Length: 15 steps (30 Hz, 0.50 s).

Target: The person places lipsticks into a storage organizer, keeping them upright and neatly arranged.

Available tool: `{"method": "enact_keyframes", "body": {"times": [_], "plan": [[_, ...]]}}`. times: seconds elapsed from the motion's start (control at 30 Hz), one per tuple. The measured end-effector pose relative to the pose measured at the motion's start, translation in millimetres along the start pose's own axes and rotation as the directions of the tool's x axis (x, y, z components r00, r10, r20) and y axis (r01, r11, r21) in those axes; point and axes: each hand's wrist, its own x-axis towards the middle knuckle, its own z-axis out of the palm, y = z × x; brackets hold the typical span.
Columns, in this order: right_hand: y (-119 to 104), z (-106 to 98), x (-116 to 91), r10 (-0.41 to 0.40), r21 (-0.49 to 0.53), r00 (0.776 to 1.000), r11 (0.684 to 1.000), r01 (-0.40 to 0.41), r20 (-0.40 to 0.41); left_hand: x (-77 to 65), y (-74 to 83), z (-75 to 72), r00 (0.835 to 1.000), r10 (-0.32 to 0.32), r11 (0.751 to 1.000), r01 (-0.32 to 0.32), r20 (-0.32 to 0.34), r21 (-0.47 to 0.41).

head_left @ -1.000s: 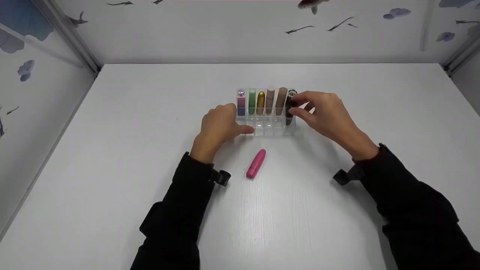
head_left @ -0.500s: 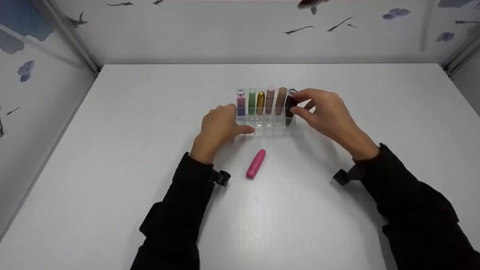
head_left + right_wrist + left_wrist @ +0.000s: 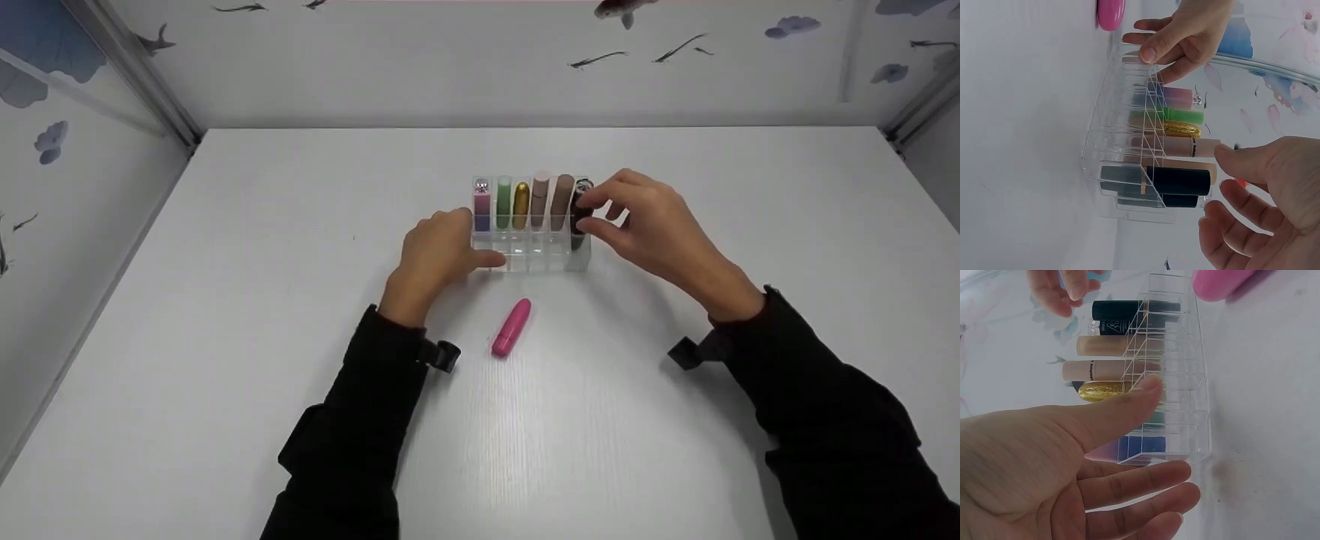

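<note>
A clear plastic lipstick holder [image 3: 555, 259] stands on the table with a row of upright tubes. Against its left end is my left hand [image 3: 441, 247], thumb across the front and the other fingers nearly straight beside the end wall. At the right end, my right hand [image 3: 652, 221] hovers by a black lipstick tube [image 3: 1178, 181], thumb and fingers parted and apart from it in the right wrist view. A second black tube [image 3: 1182, 201] stands behind that one. In front of the holder lies a pink bullet-shaped tube [image 3: 511, 328].
Other tubes in the holder are a pink-and-blue one [image 3: 482, 206], a green one [image 3: 504, 204], a gold one [image 3: 521, 206], a pale pink one [image 3: 540, 199] and a brown one [image 3: 562, 202]. Patterned white panels [image 3: 480, 67] border the white table [image 3: 300, 225].
My right hand has shifted slightly, its wrist a little to the right, and its thumb and forefinger have moved a bit by the black tube. The left hand, holder and pink tube look unmoved.
</note>
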Motion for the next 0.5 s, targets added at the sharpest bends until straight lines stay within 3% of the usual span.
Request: {"method": "enact_keyframes", "body": {"times": [0.17,0.33,0.5], "plan": [[2.4,1.5,-0.9,0.039,-0.052,0.99,0.998,-0.032,0.133,-0.1,-0.4,-0.2,1.0,0.006,1.0,-0.006,-0.007,0.006],[7.7,2.1,-0.9,0.097,-0.09,0.943,0.993,-0.072,0.32,-0.1,-0.7,0.1,1.0,0.01,1.0,-0.01,-0.018,0.013],[10.0,4.4,-1.5,0.093,-0.082,0.92,0.994,-0.066,0.38,0.2,-1.1,0.7,0.999,0.014,1.0,-0.013,-0.031,0.028]]}}
